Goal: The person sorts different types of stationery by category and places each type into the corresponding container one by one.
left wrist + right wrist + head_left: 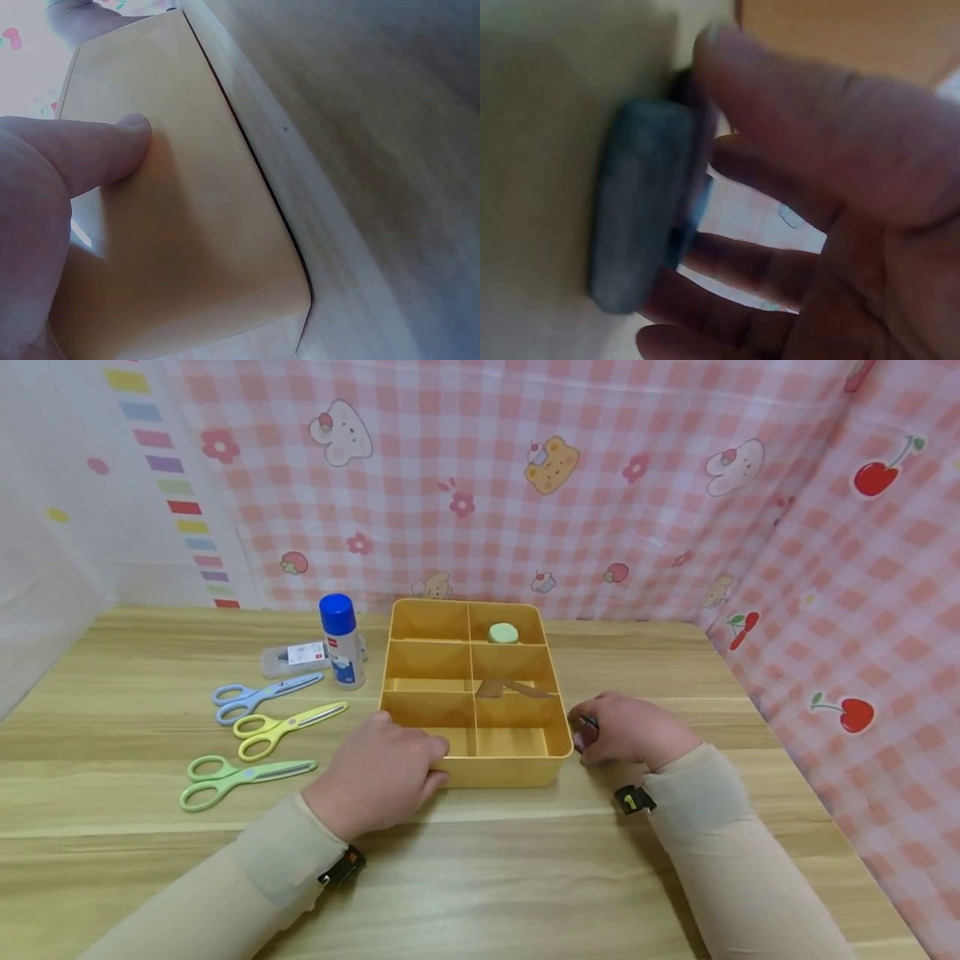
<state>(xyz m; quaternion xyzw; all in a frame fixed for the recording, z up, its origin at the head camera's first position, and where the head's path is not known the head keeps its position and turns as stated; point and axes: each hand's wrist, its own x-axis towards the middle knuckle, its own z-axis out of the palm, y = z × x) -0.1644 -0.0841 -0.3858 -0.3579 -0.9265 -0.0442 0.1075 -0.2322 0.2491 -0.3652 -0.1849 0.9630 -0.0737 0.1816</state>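
Observation:
A yellow six-compartment organizer box (pixel 502 772) stands on the table. My left hand (pixel 378 768) grips its near left corner; the thumb (pixel 112 150) presses the outer front wall in the left wrist view, and the other fingers are hidden there. Right of the box, my right hand (pixel 633 729) holds a small dark object (pixel 587 734) between thumb and fingers, low by the tabletop. In the right wrist view this object (pixel 641 206) looks dark grey and round-ended, with dark red and blue parts; blur hides its kind. A pale green rounded item (pixel 503 633) lies in the back right compartment.
Left of the box stand or lie a blue-capped glue bottle (pixel 342 643), a clear case (pixel 288 660), blue scissors (pixel 258 695), yellow scissors (pixel 288 727) and green scissors (pixel 243 777). Brown shapes (pixel 491 688) show in the middle right compartment. Checked cloth (pixel 450 460) hangs behind and on the right.

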